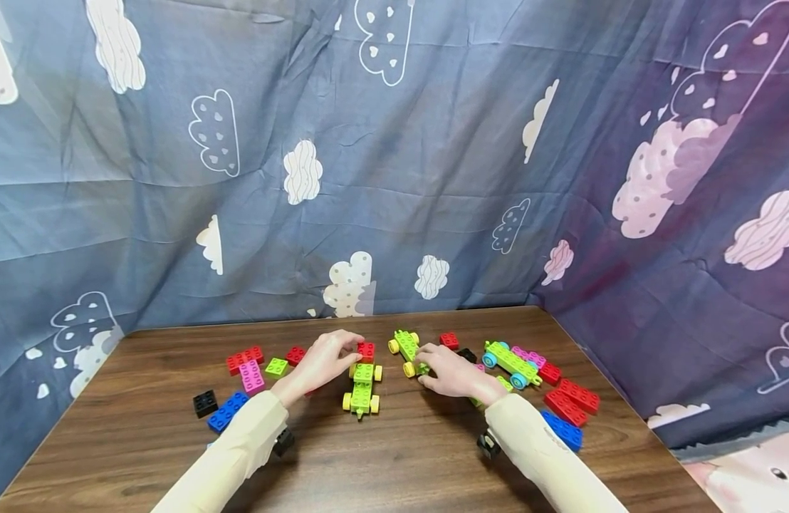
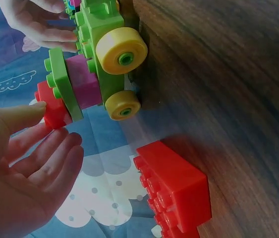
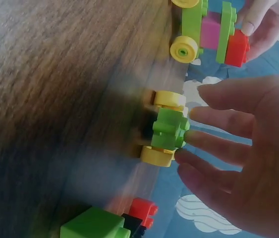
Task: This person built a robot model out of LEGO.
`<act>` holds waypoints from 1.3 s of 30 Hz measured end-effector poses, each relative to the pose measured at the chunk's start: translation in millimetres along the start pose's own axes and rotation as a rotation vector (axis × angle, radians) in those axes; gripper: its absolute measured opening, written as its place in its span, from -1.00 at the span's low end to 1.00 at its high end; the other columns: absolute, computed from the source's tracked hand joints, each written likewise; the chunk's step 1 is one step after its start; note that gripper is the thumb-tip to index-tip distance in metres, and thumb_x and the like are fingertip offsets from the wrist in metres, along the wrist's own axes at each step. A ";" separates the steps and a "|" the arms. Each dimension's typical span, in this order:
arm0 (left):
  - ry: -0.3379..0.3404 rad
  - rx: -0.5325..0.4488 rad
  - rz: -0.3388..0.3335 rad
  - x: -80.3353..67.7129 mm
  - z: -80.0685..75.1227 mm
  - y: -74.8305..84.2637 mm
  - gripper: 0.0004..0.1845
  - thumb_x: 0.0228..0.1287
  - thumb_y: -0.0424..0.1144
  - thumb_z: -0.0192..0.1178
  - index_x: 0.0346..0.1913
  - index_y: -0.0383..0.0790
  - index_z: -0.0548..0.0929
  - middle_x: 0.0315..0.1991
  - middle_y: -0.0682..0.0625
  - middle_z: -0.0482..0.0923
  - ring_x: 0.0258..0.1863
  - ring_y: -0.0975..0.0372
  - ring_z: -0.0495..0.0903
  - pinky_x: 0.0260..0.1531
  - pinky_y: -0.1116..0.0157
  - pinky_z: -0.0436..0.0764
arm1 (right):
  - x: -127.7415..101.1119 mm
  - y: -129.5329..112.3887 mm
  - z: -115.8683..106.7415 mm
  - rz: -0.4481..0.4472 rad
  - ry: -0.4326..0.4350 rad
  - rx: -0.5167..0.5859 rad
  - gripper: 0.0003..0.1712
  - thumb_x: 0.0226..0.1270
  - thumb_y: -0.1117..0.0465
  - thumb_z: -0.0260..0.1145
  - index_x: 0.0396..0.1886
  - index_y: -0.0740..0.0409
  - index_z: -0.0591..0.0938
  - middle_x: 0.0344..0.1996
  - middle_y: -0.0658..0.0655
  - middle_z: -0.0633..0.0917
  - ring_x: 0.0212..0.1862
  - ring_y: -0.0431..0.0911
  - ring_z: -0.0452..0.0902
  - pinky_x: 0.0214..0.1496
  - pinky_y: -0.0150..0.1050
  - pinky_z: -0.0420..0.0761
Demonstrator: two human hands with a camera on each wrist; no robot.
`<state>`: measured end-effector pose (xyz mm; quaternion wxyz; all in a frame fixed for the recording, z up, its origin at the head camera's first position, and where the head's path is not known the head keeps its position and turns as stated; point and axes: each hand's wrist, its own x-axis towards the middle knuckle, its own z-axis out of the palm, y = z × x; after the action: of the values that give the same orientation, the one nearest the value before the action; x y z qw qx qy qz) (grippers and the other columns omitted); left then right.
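My left hand (image 1: 322, 362) pinches a red brick (image 1: 366, 350) between thumb and fingers. That brick sits on a lime green plate (image 2: 64, 82), above a pink brick (image 2: 83, 81) on a lime green wheeled base (image 1: 361, 400) with yellow wheels. My right hand (image 1: 451, 370) is spread over the near end of a second lime green wheeled base (image 1: 405, 344), also with yellow wheels. Its fingers are loosely bent in the right wrist view; whether they touch the base I cannot tell.
A third green base (image 1: 513, 363) with blue wheels stands at the right, among red bricks (image 1: 566, 407), a blue brick (image 1: 562, 430) and other loose bricks. On the left lie a black brick (image 1: 205, 403), a blue brick (image 1: 228, 411), a pink brick (image 1: 251, 377) and several more. A cloud-printed curtain (image 1: 394, 178) hangs behind.
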<state>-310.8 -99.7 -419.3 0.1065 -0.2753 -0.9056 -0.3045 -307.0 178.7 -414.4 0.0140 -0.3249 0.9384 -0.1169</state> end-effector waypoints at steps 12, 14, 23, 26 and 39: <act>-0.005 0.182 0.129 -9.9 0.2 10.7 -0.42 0.13 -0.11 0.45 0.21 -0.22 0.59 0.10 -0.07 0.59 0.12 0.07 0.59 0.10 0.06 0.62 | 9.9 10.2 1.4 0.036 0.049 -0.045 -0.61 0.39 0.27 0.25 0.16 0.33 0.58 0.20 0.32 0.56 0.24 0.19 0.51 0.26 0.12 0.51; -0.014 0.208 0.138 -11.5 0.9 11.1 -0.38 0.09 -0.09 0.48 0.21 -0.22 0.59 0.12 -0.07 0.58 0.13 0.08 0.58 0.09 0.07 0.62 | 9.1 10.8 2.5 0.050 0.035 -0.020 -0.61 0.40 0.28 0.25 0.17 0.33 0.57 0.21 0.33 0.55 0.24 0.19 0.52 0.26 0.12 0.52; -0.011 0.268 0.142 -13.5 1.5 9.9 -0.34 0.01 -0.12 0.53 0.21 -0.22 0.59 0.13 -0.08 0.57 0.11 0.07 0.58 0.00 0.08 0.66 | 4.0 7.6 3.2 0.020 0.052 -0.003 -0.65 0.30 0.26 0.35 0.07 0.26 0.64 0.04 0.23 0.59 -0.02 0.05 0.62 0.00 -0.03 0.64; -0.001 0.281 0.148 -13.0 2.5 8.6 -0.36 0.01 -0.15 0.53 0.20 -0.22 0.60 0.12 -0.07 0.57 0.10 0.07 0.58 0.01 0.09 0.66 | 4.9 7.2 2.0 0.033 0.068 -0.010 -0.68 0.26 0.26 0.39 0.01 0.22 0.67 -0.03 0.19 0.62 -0.11 0.01 0.62 -0.10 -0.08 0.63; -0.003 0.293 0.156 -10.6 2.7 4.3 -0.39 0.06 -0.24 0.49 0.22 -0.21 0.58 0.19 -0.07 0.58 0.15 0.07 0.57 0.06 0.08 0.63 | 9.2 16.1 -2.0 0.069 -0.087 0.095 -0.45 0.34 0.32 0.29 0.31 0.30 0.48 0.34 0.33 0.45 0.37 0.23 0.38 0.35 0.15 0.43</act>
<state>-299.7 -99.7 -423.2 0.1677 -0.3268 -0.9163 -0.1594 -324.2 185.7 -415.7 0.0744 -0.2960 0.9409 -0.1467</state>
